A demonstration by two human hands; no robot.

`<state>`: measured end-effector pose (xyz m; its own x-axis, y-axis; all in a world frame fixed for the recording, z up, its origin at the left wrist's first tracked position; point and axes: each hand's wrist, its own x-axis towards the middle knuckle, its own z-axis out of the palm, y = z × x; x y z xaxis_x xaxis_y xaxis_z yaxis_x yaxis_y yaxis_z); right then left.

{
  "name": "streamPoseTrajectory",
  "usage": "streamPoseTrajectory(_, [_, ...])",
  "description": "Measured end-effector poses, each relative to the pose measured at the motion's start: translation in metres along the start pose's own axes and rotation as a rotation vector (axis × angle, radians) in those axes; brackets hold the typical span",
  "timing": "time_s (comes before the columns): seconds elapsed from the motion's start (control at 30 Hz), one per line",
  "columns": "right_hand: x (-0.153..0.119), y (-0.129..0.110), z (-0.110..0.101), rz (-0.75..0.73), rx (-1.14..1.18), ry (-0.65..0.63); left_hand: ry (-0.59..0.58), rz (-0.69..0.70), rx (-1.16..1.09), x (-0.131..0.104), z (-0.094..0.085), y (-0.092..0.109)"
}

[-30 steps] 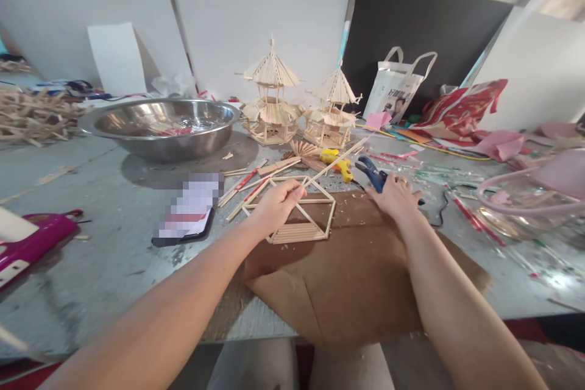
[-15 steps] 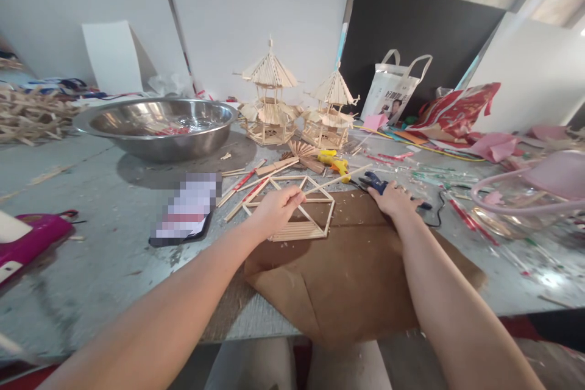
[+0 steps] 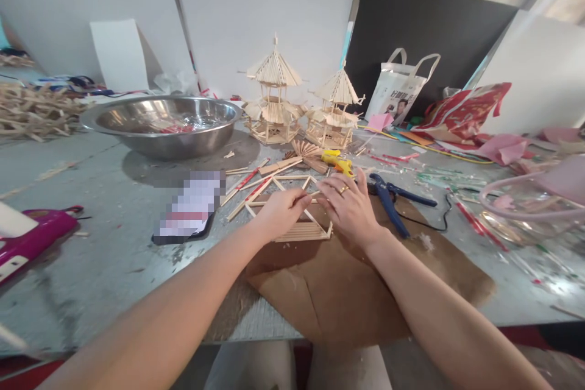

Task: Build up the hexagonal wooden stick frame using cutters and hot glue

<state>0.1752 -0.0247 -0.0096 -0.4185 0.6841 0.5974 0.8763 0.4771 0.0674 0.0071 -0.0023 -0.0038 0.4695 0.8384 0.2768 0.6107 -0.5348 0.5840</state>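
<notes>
My left hand pinches a thin wooden stick above a flat frame of glued sticks. Beside it, my right hand has its fingers bent around the stick's other end, with a ring on one finger. The frame lies on brown paper, its right part partly covered by my right hand. Blue-handled cutters rest open on the paper to the right, touched by neither hand. A yellow glue gun lies just behind my right hand.
Two wooden stick pavilions stand at the back. A metal basin and a phone are on the left, with a magenta tool farther out. A pink-rimmed container and plastic scraps lie right.
My right hand has let go of the blue cutters and moved left to the stick beside my left hand. The cutters now lie free with their handles spread.
</notes>
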Motion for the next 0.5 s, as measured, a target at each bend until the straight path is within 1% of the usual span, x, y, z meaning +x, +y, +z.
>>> streamPoseTrajectory(0.1, [0.0006,-0.0005,0.0046,-0.028,0.006,-0.034,-0.02,0.013,0.022,-0.0006,0.0028,-0.0002])
streamPoseTrajectory(0.27, [-0.0005,0.0021,0.0031,-0.024,-0.001,-0.09,-0.023,0.057,0.077,-0.002,0.0067,-0.0029])
streamPoseTrajectory(0.5, [-0.0012,-0.0006,0.0044,-0.023,-0.043,-0.082,-0.018,0.123,0.304,-0.0037,0.0082,-0.0053])
